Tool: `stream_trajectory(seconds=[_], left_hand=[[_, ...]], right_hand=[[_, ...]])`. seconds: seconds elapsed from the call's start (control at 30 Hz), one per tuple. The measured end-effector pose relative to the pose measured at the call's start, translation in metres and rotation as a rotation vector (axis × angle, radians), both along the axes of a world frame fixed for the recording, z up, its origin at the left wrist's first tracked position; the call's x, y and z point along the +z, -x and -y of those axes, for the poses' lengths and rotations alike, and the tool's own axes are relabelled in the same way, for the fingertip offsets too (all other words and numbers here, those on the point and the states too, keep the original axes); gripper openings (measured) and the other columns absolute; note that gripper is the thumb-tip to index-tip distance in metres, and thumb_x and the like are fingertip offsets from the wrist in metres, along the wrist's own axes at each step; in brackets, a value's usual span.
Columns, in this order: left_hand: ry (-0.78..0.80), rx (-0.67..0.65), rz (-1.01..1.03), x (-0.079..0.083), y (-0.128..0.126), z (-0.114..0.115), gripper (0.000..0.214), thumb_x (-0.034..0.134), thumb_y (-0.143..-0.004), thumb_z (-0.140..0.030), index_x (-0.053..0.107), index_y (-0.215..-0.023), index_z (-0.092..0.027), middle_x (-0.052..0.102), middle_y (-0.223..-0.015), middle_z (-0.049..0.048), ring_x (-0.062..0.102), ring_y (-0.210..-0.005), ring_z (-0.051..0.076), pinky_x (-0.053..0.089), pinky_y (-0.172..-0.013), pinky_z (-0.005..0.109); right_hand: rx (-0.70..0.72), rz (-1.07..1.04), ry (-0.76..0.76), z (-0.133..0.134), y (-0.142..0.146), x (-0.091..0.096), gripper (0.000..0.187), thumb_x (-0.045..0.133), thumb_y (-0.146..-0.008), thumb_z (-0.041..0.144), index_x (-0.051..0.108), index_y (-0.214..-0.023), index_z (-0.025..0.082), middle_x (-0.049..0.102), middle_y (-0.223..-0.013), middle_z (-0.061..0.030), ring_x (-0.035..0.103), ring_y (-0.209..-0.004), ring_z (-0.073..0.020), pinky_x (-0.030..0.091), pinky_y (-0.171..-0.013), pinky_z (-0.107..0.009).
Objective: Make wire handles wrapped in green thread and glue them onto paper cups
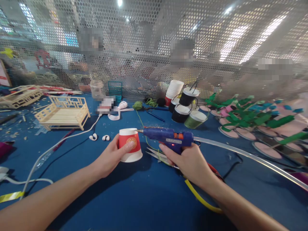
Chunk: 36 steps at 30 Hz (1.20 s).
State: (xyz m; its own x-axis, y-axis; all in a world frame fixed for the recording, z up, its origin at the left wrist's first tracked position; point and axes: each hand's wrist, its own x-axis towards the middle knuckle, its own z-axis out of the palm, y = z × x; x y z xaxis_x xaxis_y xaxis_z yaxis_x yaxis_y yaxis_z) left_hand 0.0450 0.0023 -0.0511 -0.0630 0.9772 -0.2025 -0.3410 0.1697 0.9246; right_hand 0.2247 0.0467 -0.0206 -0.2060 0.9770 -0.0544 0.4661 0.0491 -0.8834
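Observation:
My left hand (115, 153) is closed around a red and white paper cup (130, 154), which is held upside down with its base facing up. In my right hand (190, 162) is a blue hot glue gun (163, 136), gripped by its handle, with a small red light lit on its body. The gun's nozzle points left and meets or nearly meets the cup's upper edge. From its back end runs a long clear glue stick (228, 148). Below the gun lie scissors (157, 154), partly hidden by my right hand, with a green yarn strand across them.
Wrapped cup buckets (181, 113) and a stack of paper cups (174, 89) stand behind. Green yarn (137, 105) lies nearby. Left are a small wooden bed (64, 112), earbuds (93, 137) and a white cable (69, 136). Craft plants (257, 118) crowd the right. A perforated metal screen (144, 64) rises behind.

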Motion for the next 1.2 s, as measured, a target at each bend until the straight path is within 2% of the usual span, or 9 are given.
stream_trajectory(seconds=[0.13, 0.23, 0.3, 0.47, 0.7, 0.83, 1.0, 1.2], left_hand=[[0.002, 0.007, -0.005, 0.0007, 0.0000, -0.0003, 0.042, 0.065, -0.065, -0.034, 0.050, -0.101, -0.017, 0.062, -0.093, 0.0053, 0.058, -0.084, 0.017, 0.043, -0.078, 0.029], [-0.002, 0.009, -0.028, 0.0005, 0.0001, 0.0002, 0.041, 0.065, -0.066, -0.034, 0.050, -0.101, -0.017, 0.062, -0.093, 0.0051, 0.058, -0.085, 0.017, 0.043, -0.078, 0.029], [-0.009, 0.005, -0.049, 0.0000, 0.0002, 0.0008, 0.041, 0.064, -0.066, -0.034, 0.050, -0.101, -0.017, 0.061, -0.095, 0.0055, 0.057, -0.086, 0.017, 0.043, -0.078, 0.029], [-0.006, 0.005, -0.104, -0.0012, -0.0001, 0.0008, 0.043, 0.063, -0.066, -0.034, 0.048, -0.102, -0.016, 0.058, -0.096, 0.0067, 0.055, -0.087, 0.018, 0.043, -0.077, 0.030], [-0.003, 0.020, -0.124, -0.0022, -0.0007, 0.0008, 0.041, 0.064, -0.066, -0.034, 0.048, -0.100, -0.017, 0.058, -0.090, 0.0043, 0.055, -0.082, 0.016, 0.043, -0.074, 0.027], [-0.027, 0.003, -0.080, -0.0019, 0.0003, 0.0013, 0.040, 0.063, -0.067, -0.032, 0.049, -0.101, -0.016, 0.059, -0.094, 0.0059, 0.055, -0.085, 0.017, 0.042, -0.076, 0.028], [-0.031, -0.011, 0.019, 0.0003, 0.0002, 0.0011, 0.039, 0.064, -0.067, -0.030, 0.052, -0.101, -0.016, 0.061, -0.093, 0.0060, 0.057, -0.084, 0.017, 0.043, -0.076, 0.030], [-0.045, -0.027, 0.063, -0.0005, 0.0008, 0.0006, 0.041, 0.065, -0.066, -0.031, 0.052, -0.103, -0.018, 0.062, -0.093, 0.0057, 0.058, -0.084, 0.018, 0.043, -0.077, 0.031]], right_hand=[[0.061, -0.031, -0.028, 0.0010, -0.0014, -0.0038, 0.019, 0.058, -0.062, 0.033, 0.052, -0.050, 0.019, 0.045, -0.035, 0.0044, 0.045, -0.034, -0.0106, 0.040, -0.037, -0.023], [0.102, -0.059, -0.028, 0.0014, -0.0015, -0.0065, 0.016, 0.057, -0.064, 0.034, 0.057, -0.058, 0.019, 0.048, -0.039, 0.0035, 0.047, -0.037, -0.0119, 0.041, -0.038, -0.024], [0.103, -0.053, -0.038, 0.0019, -0.0011, -0.0072, 0.016, 0.056, -0.064, 0.035, 0.057, -0.060, 0.019, 0.049, -0.040, 0.0033, 0.047, -0.038, -0.0121, 0.042, -0.039, -0.024], [0.068, -0.024, -0.063, 0.0056, 0.0016, -0.0065, 0.019, 0.057, -0.062, 0.034, 0.054, -0.052, 0.019, 0.046, -0.036, 0.0043, 0.045, -0.035, -0.0107, 0.040, -0.037, -0.023], [0.063, -0.032, -0.106, 0.0080, 0.0031, -0.0098, 0.021, 0.057, -0.064, 0.032, 0.053, -0.050, 0.017, 0.047, -0.036, 0.0040, 0.042, -0.033, -0.0090, 0.036, -0.034, -0.021], [0.079, -0.067, -0.159, 0.0085, 0.0026, -0.0075, 0.019, 0.057, -0.064, 0.029, 0.054, -0.050, 0.017, 0.047, -0.035, 0.0043, 0.042, -0.033, -0.0091, 0.035, -0.033, -0.021], [0.045, -0.082, -0.114, 0.0086, 0.0024, -0.0036, 0.020, 0.057, -0.062, 0.028, 0.052, -0.047, 0.018, 0.044, -0.033, 0.0051, 0.041, -0.032, -0.0085, 0.036, -0.033, -0.021], [0.038, -0.083, -0.128, 0.0053, 0.0004, -0.0049, 0.020, 0.058, -0.062, 0.031, 0.053, -0.047, 0.017, 0.046, -0.036, 0.0042, 0.043, -0.034, -0.0094, 0.038, -0.034, -0.021]])
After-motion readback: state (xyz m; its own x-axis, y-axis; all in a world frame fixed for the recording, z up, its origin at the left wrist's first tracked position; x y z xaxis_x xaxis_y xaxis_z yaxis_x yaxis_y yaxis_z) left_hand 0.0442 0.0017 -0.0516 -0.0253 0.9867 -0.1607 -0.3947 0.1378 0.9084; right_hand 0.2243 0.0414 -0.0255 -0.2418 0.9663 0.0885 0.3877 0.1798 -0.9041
